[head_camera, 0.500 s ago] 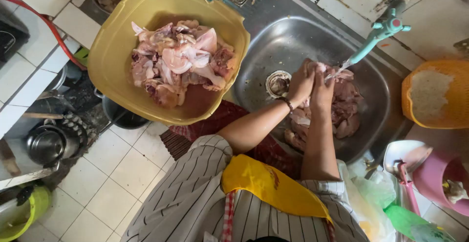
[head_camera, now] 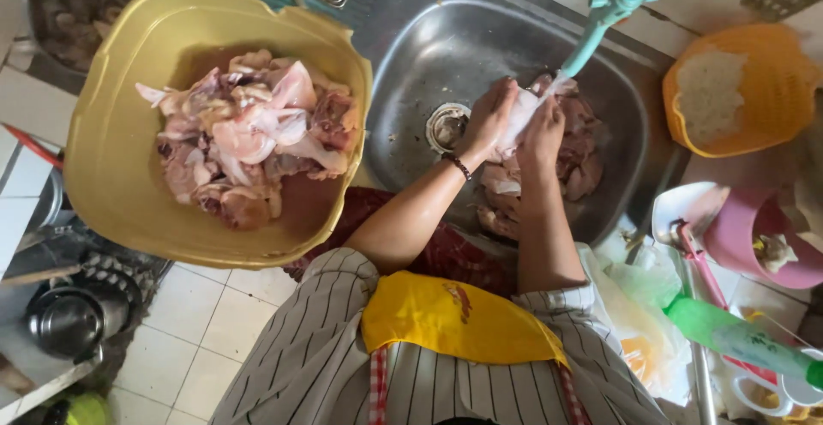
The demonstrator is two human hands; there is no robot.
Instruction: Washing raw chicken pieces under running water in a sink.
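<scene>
— Where is the piece of raw chicken (head_camera: 523, 114)?

— Over the steel sink (head_camera: 411, 65), right under the end of the pale green tap (head_camera: 591, 35), held between both of the person's hands. It sits above the drain side of a heap of chicken pieces (head_camera: 583, 155) lying in the basin.

— How do the hands stand?

— The left hand (head_camera: 487, 123) is curled around the near side of the piece, fingers wrapped over it, a dark bead bracelet (head_camera: 460, 166) on the wrist. The right hand (head_camera: 542, 133) presses against the other side, fingers bent and closed on the meat. Both have hold of the same piece; how tightly is hard to say, since the fingertips are hidden behind it.

— Is water running?

— Possibly a thin stream at the spout; the view is too soft to be sure.

— And around the sink?

— To the left, a large yellow tub (head_camera: 111, 168) overlaps the sink's edge and holds a pile of raw chicken cuts (head_camera: 249, 138). To the right on the bench stands an orange colander (head_camera: 771, 90) with something white in it, and nearer the person a pink cup (head_camera: 741, 236) and a green bottle (head_camera: 729, 335) lying on its side. The person wears a striped shirt (head_camera: 309, 356) with a yellow apron bib (head_camera: 454, 318).
</scene>
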